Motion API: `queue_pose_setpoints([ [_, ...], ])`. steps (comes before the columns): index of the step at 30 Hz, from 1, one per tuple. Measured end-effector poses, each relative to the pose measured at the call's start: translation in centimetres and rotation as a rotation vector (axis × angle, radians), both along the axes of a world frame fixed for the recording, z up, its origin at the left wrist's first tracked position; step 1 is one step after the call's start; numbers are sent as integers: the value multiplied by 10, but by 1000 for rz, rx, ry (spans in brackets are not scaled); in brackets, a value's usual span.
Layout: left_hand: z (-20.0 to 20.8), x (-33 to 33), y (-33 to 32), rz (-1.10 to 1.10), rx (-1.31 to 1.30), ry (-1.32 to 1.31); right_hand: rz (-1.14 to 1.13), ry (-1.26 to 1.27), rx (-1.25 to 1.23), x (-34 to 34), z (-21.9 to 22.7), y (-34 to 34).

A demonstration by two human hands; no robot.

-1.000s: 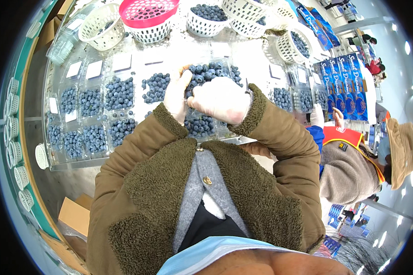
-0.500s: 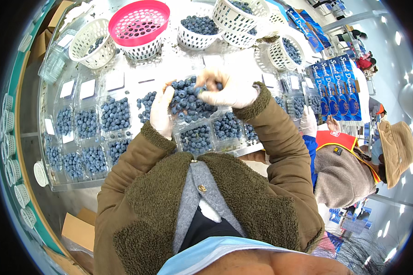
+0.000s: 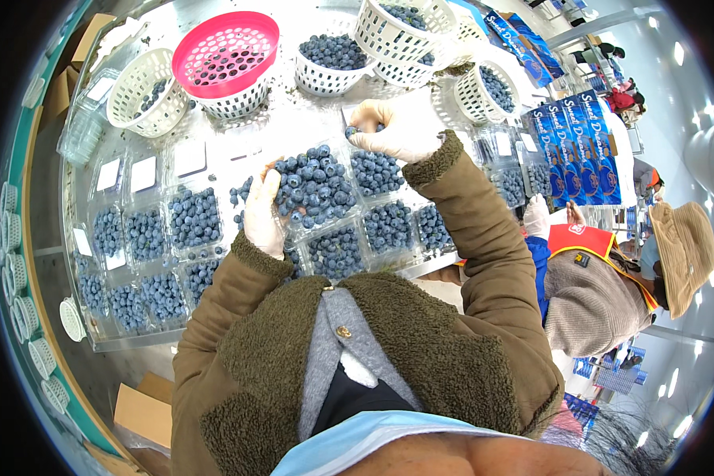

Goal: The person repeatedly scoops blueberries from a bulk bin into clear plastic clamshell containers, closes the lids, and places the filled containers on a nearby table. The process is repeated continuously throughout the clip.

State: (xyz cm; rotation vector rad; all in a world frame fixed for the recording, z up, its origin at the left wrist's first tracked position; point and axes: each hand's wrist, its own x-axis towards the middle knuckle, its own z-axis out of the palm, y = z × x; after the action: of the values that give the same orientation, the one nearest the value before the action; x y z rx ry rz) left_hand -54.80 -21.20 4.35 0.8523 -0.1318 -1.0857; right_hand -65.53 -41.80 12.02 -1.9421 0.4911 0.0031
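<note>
My left hand (image 3: 263,213), in a pale glove, grips the left side of a clear plastic punnet heaped with blueberries (image 3: 316,186), tilted above the others. Slightly beyond and to the right, my gloved right hand (image 3: 395,133) is closed with its fingers curled round a few blueberries (image 3: 354,131). That hand is apart from the raised punnet. Under and around it, filled open punnets (image 3: 388,225) stand in rows along the near side of the metal table. The bottom of the held punnet is hidden by its fruit and my hand.
White baskets (image 3: 331,79) with blueberries line the far side, one topped by a pink colander (image 3: 225,75). Empty clear punnets (image 3: 83,139) are stacked at far left. Blue printed cartons (image 3: 575,151) stand at right, near a co-worker in a red vest (image 3: 567,240).
My right hand has drawn back from over the held punnet to beyond its right side, berries still in its fingers. The whole view has shifted slightly.
</note>
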Motion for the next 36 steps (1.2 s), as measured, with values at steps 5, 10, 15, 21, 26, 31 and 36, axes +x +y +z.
queue_pose_setpoints([
  [5,-1,1,1,22,20,-15,-34,15,13,9,-8,-14],
  [10,0,4,4,49,17,-63,-167,-84,323,16,-19,-27],
  [15,0,4,3,96,-12,-70,-201,-131,358,10,-20,-35],
  [21,0,3,4,100,11,-35,-251,-235,302,0,-8,-48],
  [26,0,3,1,71,-14,-57,-221,-448,-65,-1,19,-84],
  [31,5,-3,3,42,52,-85,-488,-339,-476,36,64,-124],
  [36,10,-2,4,44,0,-83,-315,-611,-618,20,83,-35],
])
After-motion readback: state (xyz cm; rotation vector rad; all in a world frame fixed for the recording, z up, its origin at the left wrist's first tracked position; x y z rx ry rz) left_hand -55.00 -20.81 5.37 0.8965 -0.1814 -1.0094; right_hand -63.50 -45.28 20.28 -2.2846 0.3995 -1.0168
